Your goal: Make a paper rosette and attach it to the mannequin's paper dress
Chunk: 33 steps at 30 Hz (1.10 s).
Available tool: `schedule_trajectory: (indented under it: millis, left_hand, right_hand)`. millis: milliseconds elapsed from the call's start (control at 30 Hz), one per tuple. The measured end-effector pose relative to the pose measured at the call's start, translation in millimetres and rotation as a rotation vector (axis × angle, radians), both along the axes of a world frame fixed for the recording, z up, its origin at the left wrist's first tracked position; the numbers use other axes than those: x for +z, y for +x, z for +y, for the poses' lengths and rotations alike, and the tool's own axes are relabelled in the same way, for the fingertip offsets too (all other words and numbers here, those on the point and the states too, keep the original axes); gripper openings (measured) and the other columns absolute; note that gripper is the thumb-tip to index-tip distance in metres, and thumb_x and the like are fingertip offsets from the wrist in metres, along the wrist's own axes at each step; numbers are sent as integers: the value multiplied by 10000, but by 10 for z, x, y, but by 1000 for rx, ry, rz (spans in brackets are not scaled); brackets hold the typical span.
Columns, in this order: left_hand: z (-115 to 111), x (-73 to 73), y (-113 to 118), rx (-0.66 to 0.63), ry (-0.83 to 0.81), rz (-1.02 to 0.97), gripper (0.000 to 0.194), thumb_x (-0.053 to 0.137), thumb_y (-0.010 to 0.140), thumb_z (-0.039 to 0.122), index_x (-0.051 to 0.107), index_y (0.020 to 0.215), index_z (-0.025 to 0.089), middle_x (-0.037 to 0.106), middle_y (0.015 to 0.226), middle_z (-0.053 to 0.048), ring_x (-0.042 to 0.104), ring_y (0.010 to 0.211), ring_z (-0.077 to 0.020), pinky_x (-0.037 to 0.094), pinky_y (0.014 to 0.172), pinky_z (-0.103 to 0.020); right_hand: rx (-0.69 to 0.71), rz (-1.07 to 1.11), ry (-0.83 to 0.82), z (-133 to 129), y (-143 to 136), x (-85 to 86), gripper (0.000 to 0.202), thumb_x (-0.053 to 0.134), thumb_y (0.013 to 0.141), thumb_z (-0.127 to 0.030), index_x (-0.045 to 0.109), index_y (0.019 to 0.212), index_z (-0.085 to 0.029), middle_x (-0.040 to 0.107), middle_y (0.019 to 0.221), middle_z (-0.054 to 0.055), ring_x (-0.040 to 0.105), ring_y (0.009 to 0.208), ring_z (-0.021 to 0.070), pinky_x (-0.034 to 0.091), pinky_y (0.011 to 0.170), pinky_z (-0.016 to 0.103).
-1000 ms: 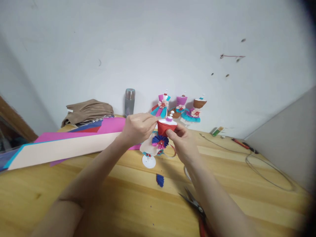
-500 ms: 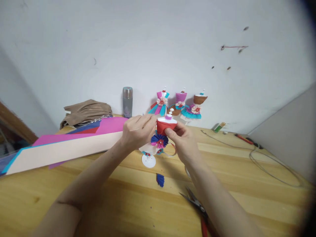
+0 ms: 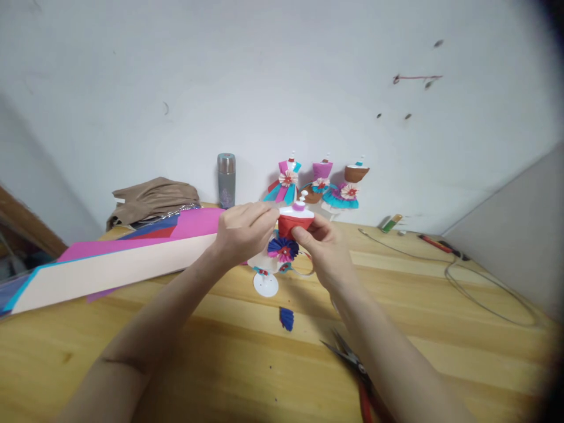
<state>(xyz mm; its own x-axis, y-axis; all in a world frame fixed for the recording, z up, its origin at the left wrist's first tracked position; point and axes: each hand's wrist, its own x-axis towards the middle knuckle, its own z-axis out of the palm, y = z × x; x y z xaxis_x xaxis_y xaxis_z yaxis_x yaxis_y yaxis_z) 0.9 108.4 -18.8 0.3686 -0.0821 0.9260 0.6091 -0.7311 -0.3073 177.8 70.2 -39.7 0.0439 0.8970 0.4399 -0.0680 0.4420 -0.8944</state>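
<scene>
A small white dress form [image 3: 299, 212] wears a red top [image 3: 294, 224], a blue and pink pleated paper flower [image 3: 284, 249] at the waist and a pale skirt. It is held up over the table, its round white base [image 3: 265, 285] showing below. My right hand [image 3: 326, 241] grips the top from the right, thumb on the front and fingers behind. My left hand [image 3: 249, 229] is closed at the form's left shoulder; its fingertips are turned away and what they pinch is hidden. A loose folded blue paper piece [image 3: 286, 318] lies on the wood beneath.
Three dressed forms [image 3: 321, 176] stand by the wall, near a grey flask [image 3: 226, 181]. Coloured paper sheets [image 3: 123, 261] and brown cloth [image 3: 156, 197] lie left. Scissors [image 3: 352, 358] rest open near my right forearm. A glue stick [image 3: 392, 223], a red cutter [image 3: 434, 243] and a cable [image 3: 484, 288] lie right.
The view has shifted slightly. Both hands keep nearly the same hold on the dress form, and the red top's edge looks slightly different.
</scene>
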Motion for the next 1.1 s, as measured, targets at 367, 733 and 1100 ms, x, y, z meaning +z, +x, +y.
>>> schedule_trajectory:
  millis: [367,733,1100]
  left_hand:
    - [-80,146,-41,-378,-459,-35,163,594,903,135,722,1002,152,757,1037,-112,712,905,-144,589,715,-229]
    - [-78,180,-17,-534,-755,-146,100,648,861,169,740,894,189,769,982,-66,708,885,-132,571,688,-225]
    - [-30,154,-38,-649,-899,-242,100,654,849,215,745,828,179,753,923,-64,680,815,-128,551,636,-223]
  right_hand:
    - [47,-39,35,-55,31,67,442,813,708,-480,719,1080,-261,764,1138,61,711,1024,248,565,941,432]
    - [-168,-44,180,-22,153,154,130,778,775,-380,791,881,-306,788,961,15,724,909,220,583,858,421]
    - [-164,-436,375,-23,417,333,179,700,826,-198,784,958,-286,794,957,13,729,924,220,562,875,406]
